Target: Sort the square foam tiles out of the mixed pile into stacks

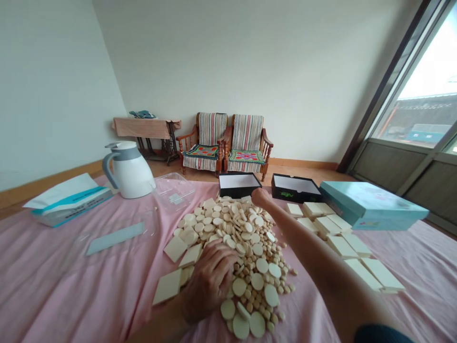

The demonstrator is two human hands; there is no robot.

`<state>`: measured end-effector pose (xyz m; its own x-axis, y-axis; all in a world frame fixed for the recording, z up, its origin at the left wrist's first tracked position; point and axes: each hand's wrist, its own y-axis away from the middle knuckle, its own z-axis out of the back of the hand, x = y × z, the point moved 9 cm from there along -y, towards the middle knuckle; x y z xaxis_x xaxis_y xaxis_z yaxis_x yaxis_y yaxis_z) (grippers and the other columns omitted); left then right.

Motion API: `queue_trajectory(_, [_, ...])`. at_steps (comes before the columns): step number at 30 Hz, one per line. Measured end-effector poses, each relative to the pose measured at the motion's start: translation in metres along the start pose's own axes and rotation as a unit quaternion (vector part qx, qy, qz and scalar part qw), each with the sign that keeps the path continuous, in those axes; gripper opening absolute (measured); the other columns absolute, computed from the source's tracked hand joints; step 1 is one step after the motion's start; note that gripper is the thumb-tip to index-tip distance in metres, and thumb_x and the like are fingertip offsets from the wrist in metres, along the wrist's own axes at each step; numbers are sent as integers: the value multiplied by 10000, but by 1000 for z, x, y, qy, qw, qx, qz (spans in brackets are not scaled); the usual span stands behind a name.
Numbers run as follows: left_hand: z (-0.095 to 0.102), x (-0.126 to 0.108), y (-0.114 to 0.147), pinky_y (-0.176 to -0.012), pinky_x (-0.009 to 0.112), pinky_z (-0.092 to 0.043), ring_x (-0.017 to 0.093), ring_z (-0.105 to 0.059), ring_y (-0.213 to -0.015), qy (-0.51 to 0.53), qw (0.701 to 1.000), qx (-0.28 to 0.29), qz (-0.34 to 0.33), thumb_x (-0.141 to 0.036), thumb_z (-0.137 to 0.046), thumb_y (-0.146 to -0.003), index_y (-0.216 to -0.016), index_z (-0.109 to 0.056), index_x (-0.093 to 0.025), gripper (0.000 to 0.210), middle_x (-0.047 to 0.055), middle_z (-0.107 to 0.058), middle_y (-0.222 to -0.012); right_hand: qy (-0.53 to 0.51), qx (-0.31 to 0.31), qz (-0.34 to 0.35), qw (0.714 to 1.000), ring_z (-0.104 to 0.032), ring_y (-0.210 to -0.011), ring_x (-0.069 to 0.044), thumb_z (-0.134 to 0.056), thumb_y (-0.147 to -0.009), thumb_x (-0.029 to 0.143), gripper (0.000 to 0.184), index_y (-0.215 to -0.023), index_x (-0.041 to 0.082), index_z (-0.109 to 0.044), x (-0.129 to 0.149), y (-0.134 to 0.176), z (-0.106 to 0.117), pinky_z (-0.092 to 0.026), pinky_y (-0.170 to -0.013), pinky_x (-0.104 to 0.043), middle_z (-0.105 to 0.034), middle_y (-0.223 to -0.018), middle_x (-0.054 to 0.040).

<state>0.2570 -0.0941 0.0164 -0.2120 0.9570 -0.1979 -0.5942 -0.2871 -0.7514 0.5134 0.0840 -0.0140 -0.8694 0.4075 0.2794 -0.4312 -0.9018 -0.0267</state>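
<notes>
A loose heap of pale wooden discs (233,224) lies in front of me on the pink cloth, with small wooden cubes (255,295) along its right side. My left hand (210,274) rests on the near left part of the heap, fingers curled down among the discs; what they hold is hidden. Stretched out to the far edge, my right hand (261,197) is closed by the near right corner of a black open box (240,190). Its fingers face away, so I cannot see their contents. Square wooden tiles (167,287) lie left of my left hand.
Stacked square tiles (342,245) lie to the right. Behind them stand a second black box (296,196) and a light blue box (374,205). At left are a white jug (132,174), clear plastic trays (174,188) and a tissue pack (71,202). Two chairs (246,138) stand beyond.
</notes>
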Motion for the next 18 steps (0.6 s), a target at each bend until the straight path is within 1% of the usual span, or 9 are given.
queue_trajectory(2, [-1,2,2,-999,436,-459,182,-619,-934,8,1000,2,2,-29,-459,-833,-1019,-600,-177,276,68,-677,-949,11,0,-23,1000,-604,-1079,-306,-580,-756,161,272,-997,121,-699,3,-15,-9,-414,-887,-392,-685,-1074,-193])
queue_trajectory(4, [-1,2,2,-993,428,-462,178,-619,-913,17,1000,5,5,-23,-470,-825,-1009,-599,-176,272,62,-675,-931,16,-2,-41,999,-578,-1118,-322,-586,-757,168,307,-1042,114,-685,4,-24,-17,-379,-936,-440,-669,-1116,-203])
queue_trajectory(9, [-3,2,2,-1023,418,-439,167,-615,-914,37,999,22,8,-11,-488,-814,-990,-598,-171,261,54,-670,-929,1,0,-75,997,-543,-1171,-332,-612,-750,172,358,-1100,118,-666,2,-29,-30,-313,-997,-487,-664,-1132,-202])
queue_trajectory(13, [-6,2,2,-1033,412,-431,165,-603,-929,43,999,31,10,-9,-495,-815,-989,-600,-167,257,53,-664,-930,-28,18,-96,995,-507,-1214,-355,-638,-768,177,368,-1128,100,-655,-5,-31,-34,-301,-1022,-520,-649,-1153,-205])
queue_trajectory(15, [-7,2,2,-1028,415,-434,166,-603,-924,43,998,32,13,-17,-496,-820,-985,-601,-169,248,52,-664,-931,-46,30,-108,993,-513,-1201,-357,-649,-798,199,351,-1127,74,-646,-8,-31,-34,-328,-1015,-531,-637,-1150,-213])
queue_trajectory(16, [-7,2,2,-1026,415,-435,164,-604,-919,42,999,31,14,-19,-496,-822,-983,-602,-171,245,50,-665,-931,-57,35,-113,991,-534,-1172,-338,-646,-824,229,351,-1139,74,-631,-9,-30,-33,-368,-996,-523,-627,-1159,-202])
queue_trajectory(18, [-8,2,1,-1025,413,-435,159,-605,-906,39,999,31,14,-20,-496,-826,-976,-601,-172,239,46,-666,-925,-86,38,-112,989,-578,-1092,-272,-614,-879,303,363,-1184,107,-588,-8,-27,-30,-461,-928,-477,-600,-1192,-150])
